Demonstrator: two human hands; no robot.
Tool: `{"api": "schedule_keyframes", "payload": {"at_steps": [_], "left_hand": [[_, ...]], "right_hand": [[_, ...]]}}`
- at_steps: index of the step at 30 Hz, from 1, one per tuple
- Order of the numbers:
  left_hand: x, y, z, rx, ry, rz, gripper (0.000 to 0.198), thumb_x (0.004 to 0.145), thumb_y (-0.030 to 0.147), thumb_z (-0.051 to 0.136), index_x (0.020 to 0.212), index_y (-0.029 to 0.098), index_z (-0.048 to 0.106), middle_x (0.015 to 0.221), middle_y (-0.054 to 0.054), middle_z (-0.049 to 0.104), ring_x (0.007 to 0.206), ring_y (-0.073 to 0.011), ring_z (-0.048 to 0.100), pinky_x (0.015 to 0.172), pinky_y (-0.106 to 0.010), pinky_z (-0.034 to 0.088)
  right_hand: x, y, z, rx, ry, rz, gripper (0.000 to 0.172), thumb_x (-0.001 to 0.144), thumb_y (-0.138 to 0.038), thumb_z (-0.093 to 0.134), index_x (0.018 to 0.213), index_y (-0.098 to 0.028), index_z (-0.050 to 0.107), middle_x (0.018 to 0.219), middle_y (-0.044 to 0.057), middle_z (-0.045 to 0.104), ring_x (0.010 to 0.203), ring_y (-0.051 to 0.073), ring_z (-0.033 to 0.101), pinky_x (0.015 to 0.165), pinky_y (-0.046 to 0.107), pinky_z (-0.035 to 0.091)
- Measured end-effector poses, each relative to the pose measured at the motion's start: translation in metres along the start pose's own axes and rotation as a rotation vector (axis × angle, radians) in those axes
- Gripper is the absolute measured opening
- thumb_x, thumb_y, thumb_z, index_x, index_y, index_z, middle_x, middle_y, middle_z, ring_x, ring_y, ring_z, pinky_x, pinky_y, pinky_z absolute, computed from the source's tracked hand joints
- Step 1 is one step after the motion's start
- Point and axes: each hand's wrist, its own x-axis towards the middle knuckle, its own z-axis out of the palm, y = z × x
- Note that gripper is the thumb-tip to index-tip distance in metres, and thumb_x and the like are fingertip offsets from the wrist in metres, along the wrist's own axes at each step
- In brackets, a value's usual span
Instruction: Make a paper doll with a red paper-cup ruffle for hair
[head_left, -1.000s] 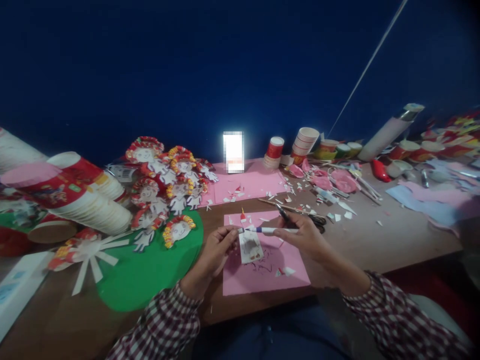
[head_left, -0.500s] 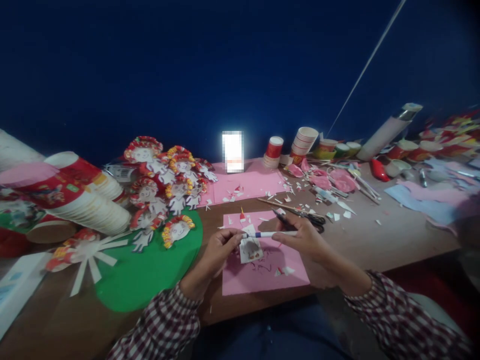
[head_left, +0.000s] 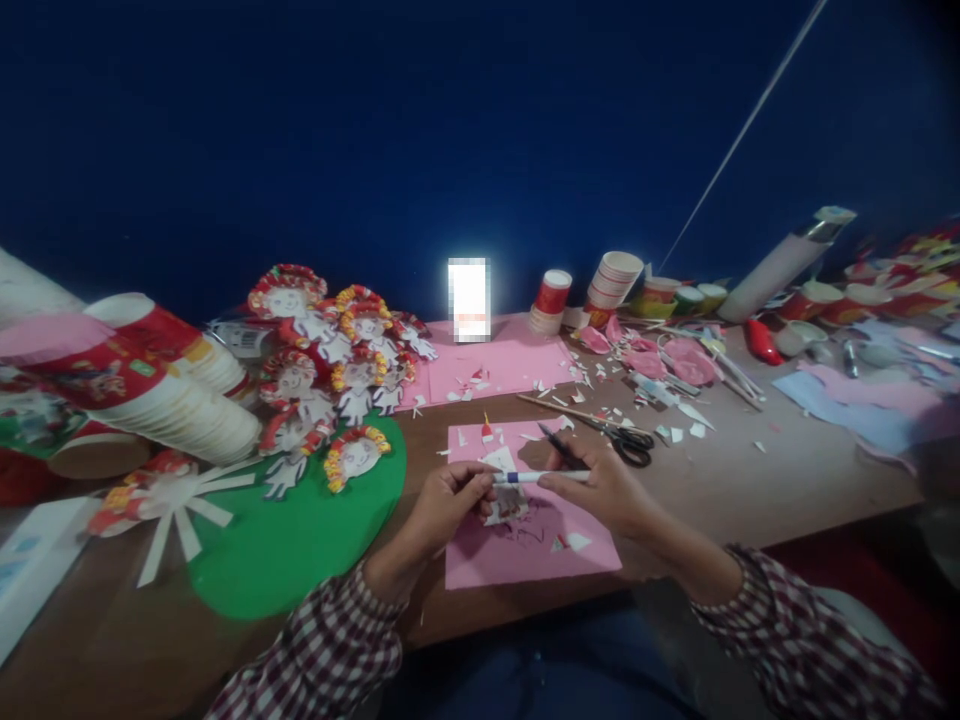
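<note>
Between my two hands a white marker pen with a blue band (head_left: 526,478) lies roughly level. My left hand (head_left: 452,506) pinches its left end, and my right hand (head_left: 616,497) grips the other end. A dark, pointed pen (head_left: 559,445) also sticks out of my right hand, tip up and left. Below the marker, a small white paper with a drawing (head_left: 508,512) is partly covered by my left fingers. It rests on a pink sheet (head_left: 480,565) with dark scribbles. Black-handled scissors (head_left: 636,445) lie just beyond my right hand.
Paper-cut dolls (head_left: 358,390) crowd a green sheet (head_left: 300,560) at left, near stacked paper cups (head_left: 195,415). A lit, blurred screen (head_left: 469,300) stands at the back. Paper scraps, a thin stick (head_left: 559,407), more cups (head_left: 551,300) and a leaning tube (head_left: 772,275) lie right.
My left hand has shifted slightly right and down, so my hands are closer together along the marker. It covers more of the drawing paper. More of the scissors shows.
</note>
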Motion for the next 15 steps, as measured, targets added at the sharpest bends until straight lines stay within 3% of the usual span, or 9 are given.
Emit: {"api": "schedule_keyframes", "payload": {"at_steps": [8, 12, 15], "left_hand": [[0.001, -0.003, 0.0, 0.089, 0.052, 0.082, 0.039, 0.066, 0.044, 0.075, 0.085, 0.011, 0.07, 0.062, 0.0, 0.062, 0.049, -0.008, 0.055, 0.047, -0.02, 0.046], [0.004, -0.006, -0.002, 0.167, 0.072, 0.131, 0.036, 0.069, 0.042, 0.072, 0.087, 0.011, 0.07, 0.064, -0.001, 0.063, 0.05, -0.0091, 0.057, 0.048, -0.02, 0.048], [0.006, -0.006, -0.003, 0.197, 0.087, 0.142, 0.036, 0.073, 0.042, 0.069, 0.091, 0.011, 0.069, 0.065, -0.001, 0.063, 0.052, -0.0092, 0.058, 0.051, -0.021, 0.049]], "right_hand": [[0.0, -0.01, 0.007, -0.001, 0.042, 0.022, 0.018, 0.076, -0.034, 0.067, 0.075, -0.018, 0.058, 0.069, 0.0, 0.06, 0.065, 0.014, 0.054, 0.061, 0.025, 0.043], [0.003, -0.005, 0.013, 0.08, 0.008, 0.105, 0.022, 0.077, -0.037, 0.066, 0.074, -0.018, 0.055, 0.064, -0.002, 0.056, 0.059, 0.012, 0.051, 0.057, 0.024, 0.041], [0.005, 0.004, 0.018, 0.104, -0.018, 0.075, 0.022, 0.079, -0.038, 0.062, 0.075, -0.017, 0.056, 0.066, -0.002, 0.056, 0.062, 0.013, 0.051, 0.059, 0.024, 0.041]]}}
